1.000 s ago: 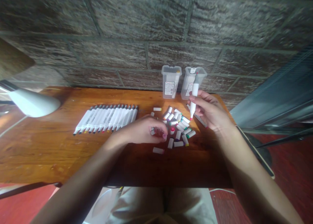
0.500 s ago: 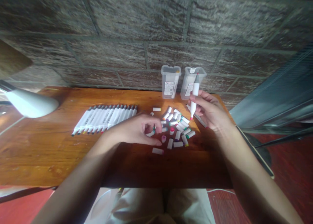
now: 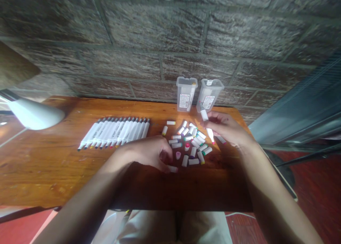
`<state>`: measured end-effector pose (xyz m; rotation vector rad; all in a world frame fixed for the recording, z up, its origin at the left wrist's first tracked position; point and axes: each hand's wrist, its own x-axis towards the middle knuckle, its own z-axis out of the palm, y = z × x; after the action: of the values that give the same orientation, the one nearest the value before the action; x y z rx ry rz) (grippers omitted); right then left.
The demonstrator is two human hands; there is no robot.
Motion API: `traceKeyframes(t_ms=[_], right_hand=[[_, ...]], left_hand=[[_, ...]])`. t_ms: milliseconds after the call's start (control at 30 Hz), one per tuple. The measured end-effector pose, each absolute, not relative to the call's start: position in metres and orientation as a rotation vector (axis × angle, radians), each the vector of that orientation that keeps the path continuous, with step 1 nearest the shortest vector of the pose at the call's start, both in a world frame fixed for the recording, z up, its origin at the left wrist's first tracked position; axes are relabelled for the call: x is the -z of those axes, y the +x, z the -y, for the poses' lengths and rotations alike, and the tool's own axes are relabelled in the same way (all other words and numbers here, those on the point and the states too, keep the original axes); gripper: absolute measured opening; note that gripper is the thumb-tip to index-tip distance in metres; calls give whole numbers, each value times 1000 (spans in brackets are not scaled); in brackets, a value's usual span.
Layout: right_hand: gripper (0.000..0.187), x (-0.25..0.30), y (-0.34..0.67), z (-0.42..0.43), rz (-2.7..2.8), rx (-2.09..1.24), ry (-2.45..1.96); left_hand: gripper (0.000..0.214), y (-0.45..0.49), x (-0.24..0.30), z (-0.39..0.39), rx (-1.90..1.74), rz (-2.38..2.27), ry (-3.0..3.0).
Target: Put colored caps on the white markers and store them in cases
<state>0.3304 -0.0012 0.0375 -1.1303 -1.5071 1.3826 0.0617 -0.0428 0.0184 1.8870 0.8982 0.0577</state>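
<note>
My right hand point(image 3: 228, 129) is closed round a white marker point(image 3: 205, 117), which tilts low over the table with its red tip down toward a pile of loose marker caps point(image 3: 191, 141). My left hand point(image 3: 151, 152) rests on the wooden table point(image 3: 53, 166) left of that pile, fingers curled. Its fingertips pinch the end of a white cap point(image 3: 173, 169) that lies apart at the near side. A pink-ended cap point(image 3: 178, 155) stands just beyond those fingers.
A row of several white markers point(image 3: 114, 131) lies side by side on the left of the table. Two clear plastic containers point(image 3: 186, 93) point(image 3: 209, 95) stand against the brick wall. A white lamp head point(image 3: 34, 113) hangs at the far left. The table's near edge is at my lap.
My right hand has lowered the marker from upright to a low tilt over the caps. My left hand has drawn back from the pile and curled onto the separate white cap.
</note>
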Motion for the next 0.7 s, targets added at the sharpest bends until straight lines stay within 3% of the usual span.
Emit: traceKeyframes(t_ms=[367,700], right_hand=[[23,-33,332,-3,1482,-1350,-1184],[27,-28,335,-8,1436,-1331,-1149]], left_hand=[[10,61,-15,45,0,-917,1966],[21,52,-28,44,-204,-651,1936]])
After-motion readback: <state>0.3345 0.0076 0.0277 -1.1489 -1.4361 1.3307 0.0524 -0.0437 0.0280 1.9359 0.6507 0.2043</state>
